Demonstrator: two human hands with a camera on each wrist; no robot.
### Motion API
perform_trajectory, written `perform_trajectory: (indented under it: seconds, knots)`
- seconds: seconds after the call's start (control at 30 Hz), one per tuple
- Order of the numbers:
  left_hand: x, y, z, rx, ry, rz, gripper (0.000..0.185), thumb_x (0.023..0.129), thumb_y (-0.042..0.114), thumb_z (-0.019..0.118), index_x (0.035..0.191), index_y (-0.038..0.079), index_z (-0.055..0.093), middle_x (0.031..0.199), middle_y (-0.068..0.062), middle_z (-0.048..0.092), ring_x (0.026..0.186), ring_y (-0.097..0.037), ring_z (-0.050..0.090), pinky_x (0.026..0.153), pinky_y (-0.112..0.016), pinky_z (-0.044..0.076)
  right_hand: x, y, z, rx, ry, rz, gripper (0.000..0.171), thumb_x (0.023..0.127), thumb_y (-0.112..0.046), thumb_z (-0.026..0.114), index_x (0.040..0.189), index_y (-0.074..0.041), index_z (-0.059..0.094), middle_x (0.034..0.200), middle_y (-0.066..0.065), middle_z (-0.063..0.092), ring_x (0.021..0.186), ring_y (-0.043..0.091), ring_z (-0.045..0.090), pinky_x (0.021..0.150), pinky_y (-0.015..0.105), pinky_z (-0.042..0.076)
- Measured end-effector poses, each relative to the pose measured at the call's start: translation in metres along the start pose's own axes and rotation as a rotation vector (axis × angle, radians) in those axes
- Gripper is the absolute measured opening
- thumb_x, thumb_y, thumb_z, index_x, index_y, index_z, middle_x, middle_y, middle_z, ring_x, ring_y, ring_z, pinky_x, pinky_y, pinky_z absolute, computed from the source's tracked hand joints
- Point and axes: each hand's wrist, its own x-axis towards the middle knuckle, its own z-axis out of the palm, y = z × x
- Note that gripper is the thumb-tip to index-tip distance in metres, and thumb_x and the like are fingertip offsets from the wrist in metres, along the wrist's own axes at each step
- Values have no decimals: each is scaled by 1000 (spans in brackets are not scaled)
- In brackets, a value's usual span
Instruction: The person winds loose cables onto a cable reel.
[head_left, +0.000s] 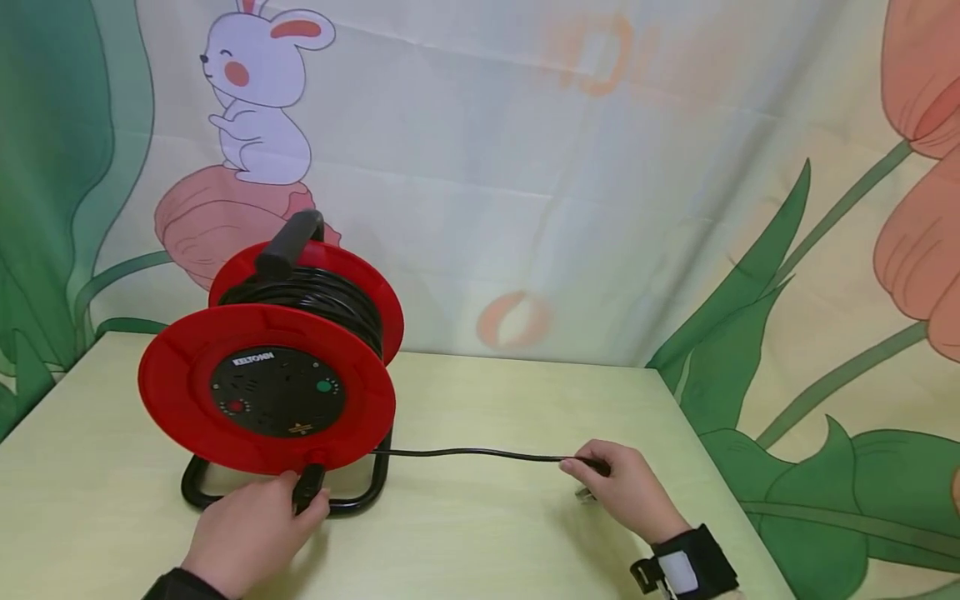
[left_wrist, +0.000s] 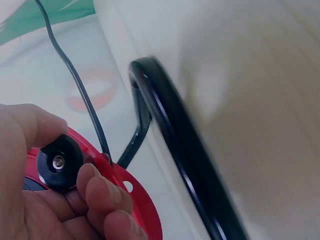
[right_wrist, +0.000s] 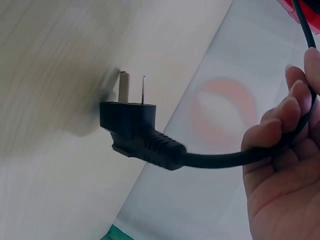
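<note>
A red cable reel (head_left: 266,387) with black wound cable and a black stand frame (head_left: 352,498) stands on the left of the table. My left hand (head_left: 251,529) grips the black crank knob (head_left: 309,483) at the reel's lower rim; the left wrist view shows the knob (left_wrist: 59,161) between thumb and fingers. A black cable (head_left: 472,452) runs from the reel to my right hand (head_left: 626,492), which holds it near its end. In the right wrist view the black plug (right_wrist: 131,127) with metal prongs hangs just past my curled fingers (right_wrist: 280,130).
The pale wooden table (head_left: 487,533) ends at a right edge close beside my right hand. A fabric backdrop with a rabbit and leaves (head_left: 258,100) hangs right behind the table. A black band (head_left: 686,567) sits on my right wrist.
</note>
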Motion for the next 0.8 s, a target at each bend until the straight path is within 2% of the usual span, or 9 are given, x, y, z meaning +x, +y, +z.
perform_trajectory:
  seconds: [0.13, 0.3, 0.4, 0.57, 0.8]
  knots:
    - [-1, -7, -1, -21, -13, -30, 30, 90, 40, 59, 77, 13, 53, 53, -2, 47, 51, -19, 44, 50, -34, 31, 1, 5, 0, -17, 8, 3, 13, 91, -31, 68, 83, -22, 65, 72, -1, 56, 64, 16, 50, 57, 31, 42]
    - [-1, -14, -5, -24, -36, -47, 26, 88, 36, 63, 89, 10, 60, 56, -1, 50, 55, -20, 48, 52, -37, 38, 2, 15, 1, -48, 21, 23, 6, 92, -24, 66, 89, -18, 67, 74, 0, 56, 66, 15, 49, 58, 31, 42]
    - [-2, -18, -6, -24, -32, -46, 24, 88, 35, 63, 87, 11, 59, 56, 0, 50, 55, -20, 48, 53, -38, 39, 2, 19, 3, -50, 2, 36, 6, 93, -22, 66, 92, -16, 69, 76, 0, 57, 69, 16, 49, 60, 32, 41]
    - [-3, -24, -8, -39, -9, -46, 24, 87, 36, 64, 82, 13, 58, 53, 1, 49, 54, -19, 47, 51, -36, 36, 2, 19, 5, -67, -5, 33, 10, 95, -24, 63, 90, -17, 67, 71, -1, 52, 65, 16, 48, 57, 31, 39]
    - [-3, -30, -11, -58, -22, -62, 22, 85, 33, 66, 81, 13, 59, 54, 2, 51, 55, -19, 49, 52, -36, 38, 0, 22, 8, -78, -32, 41, 23, 96, -35, 60, 85, -15, 63, 65, -1, 47, 58, 14, 45, 53, 29, 38]
